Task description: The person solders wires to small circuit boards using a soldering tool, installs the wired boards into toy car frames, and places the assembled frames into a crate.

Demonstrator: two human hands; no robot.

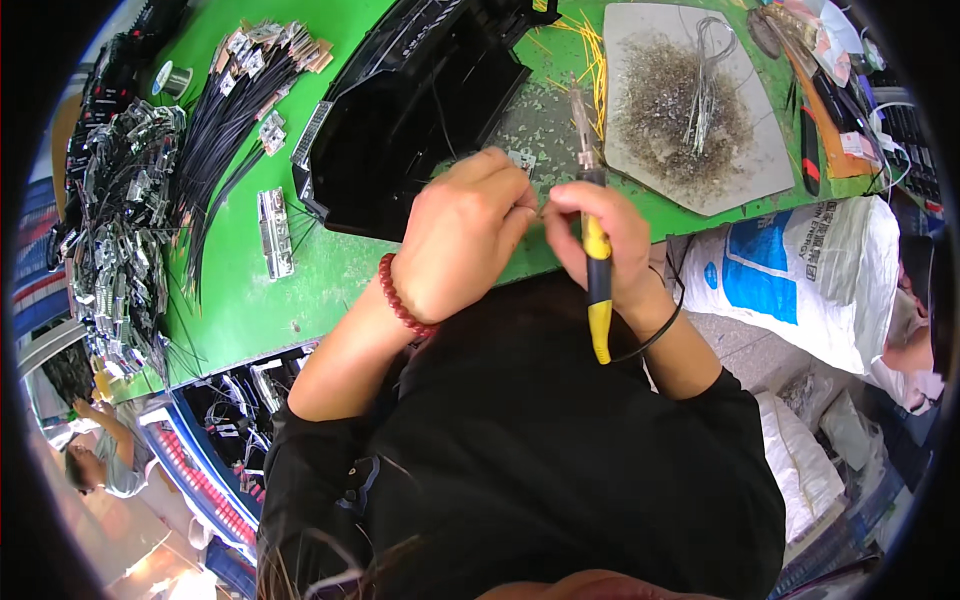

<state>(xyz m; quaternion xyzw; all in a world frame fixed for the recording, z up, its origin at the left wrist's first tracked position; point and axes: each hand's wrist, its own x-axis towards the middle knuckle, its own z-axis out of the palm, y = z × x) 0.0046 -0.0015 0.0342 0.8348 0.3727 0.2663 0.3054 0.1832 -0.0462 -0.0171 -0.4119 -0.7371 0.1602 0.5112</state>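
Note:
My right hand [608, 235] is closed round a yellow and black soldering iron [599, 275], whose tip points to the far side of the green bench. The thumb and forefinger of that hand are also pinched near my left fingers. Beside it, my left hand [468, 228] is closed, back of the hand up, with its fingertips pressed together. Whatever lies between these fingertips is too small to make out. A small metal piece [522, 160] lies just beyond my left fingers. Left of them, a large black plastic housing [385, 150] rests on the bench.
A stained board [770, 165] bears thin silvery solder wires [703, 110]. Yellow wires [598, 70] lie beside it. Black cables [215, 140], a metal strip part [274, 233] and heaped metal parts [125, 240] occupy the left. A white sack [840, 280] stands right; another person [110, 455] is lower left.

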